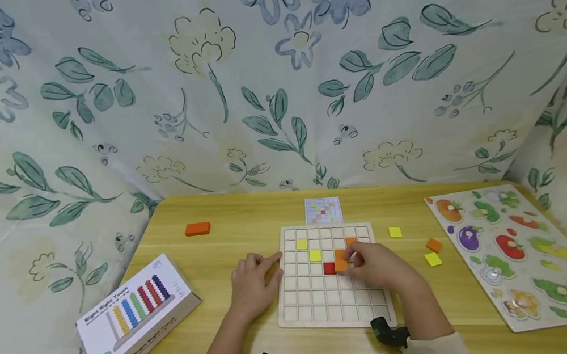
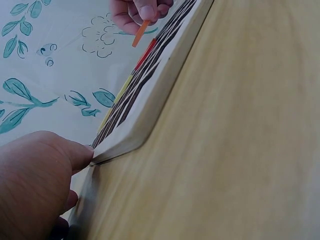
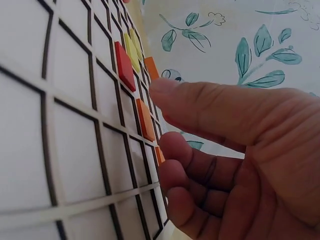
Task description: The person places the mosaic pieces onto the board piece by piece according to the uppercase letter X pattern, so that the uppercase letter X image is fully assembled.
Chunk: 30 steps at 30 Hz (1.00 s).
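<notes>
A square wooden grid board lies on the table with two yellow tiles, a red tile and orange tiles in its cells. My right hand is over the board's right half, pinching a thin orange tile between thumb and fingers, tilted above the surface. An orange tile lies in a cell close below that hand in the right wrist view. My left hand rests on the table at the board's left edge, fingertips touching its side near the far corner.
Behind the board lies a printed pattern card. Loose yellow and orange tiles are to its right, beside a vegetable puzzle board. On the left are an orange block and a white toy box.
</notes>
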Motion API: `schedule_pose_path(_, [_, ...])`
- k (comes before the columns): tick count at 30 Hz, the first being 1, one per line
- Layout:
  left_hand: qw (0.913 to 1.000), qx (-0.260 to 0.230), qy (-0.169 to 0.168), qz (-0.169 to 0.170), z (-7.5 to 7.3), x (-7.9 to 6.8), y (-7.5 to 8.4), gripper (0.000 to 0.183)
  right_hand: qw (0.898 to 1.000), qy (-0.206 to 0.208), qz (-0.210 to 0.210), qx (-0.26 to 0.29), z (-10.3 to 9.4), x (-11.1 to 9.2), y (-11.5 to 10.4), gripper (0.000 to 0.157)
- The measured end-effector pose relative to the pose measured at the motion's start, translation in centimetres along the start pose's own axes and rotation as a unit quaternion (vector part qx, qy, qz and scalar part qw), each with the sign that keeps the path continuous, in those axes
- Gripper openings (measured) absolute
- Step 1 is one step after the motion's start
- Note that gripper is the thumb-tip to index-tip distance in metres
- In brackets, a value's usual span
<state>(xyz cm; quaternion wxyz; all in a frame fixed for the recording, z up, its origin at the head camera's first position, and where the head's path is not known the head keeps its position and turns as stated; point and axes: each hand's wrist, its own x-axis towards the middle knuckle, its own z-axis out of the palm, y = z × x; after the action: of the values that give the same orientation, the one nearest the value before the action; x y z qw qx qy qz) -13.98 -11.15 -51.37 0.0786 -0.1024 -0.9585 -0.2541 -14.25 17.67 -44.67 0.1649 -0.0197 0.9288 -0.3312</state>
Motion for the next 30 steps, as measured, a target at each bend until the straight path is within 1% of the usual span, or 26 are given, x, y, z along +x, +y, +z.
schedule_pose_path(7, [1.0, 0.002, 0.001, -0.001, -0.1, 0.0, 0.1, 0.037, 1.0, -0.002, -0.027, -0.003, 0.8, 0.0, -0.8, 0.019])
schedule_pose_path(16, [1.0, 0.0, 0.001, 0.0, -0.2, 0.0, 0.1, 0.038, 0.998, -0.025, -0.061, 0.003, 1.9, -0.1, -1.7, 0.02])
schedule_pose_path(23, [1.0, 0.0, -0.002, -0.004, -0.2, 0.0, 0.2, 0.037, 0.996, -0.03, -0.081, -0.026, 2.8, -0.2, -2.6, 0.019])
schedule_pose_path(30, [1.0, 0.001, -0.001, -0.005, -0.1, 0.0, 0.2, 0.038, 0.995, -0.029, -0.092, -0.04, 3.5, -0.1, -3.0, 0.019])
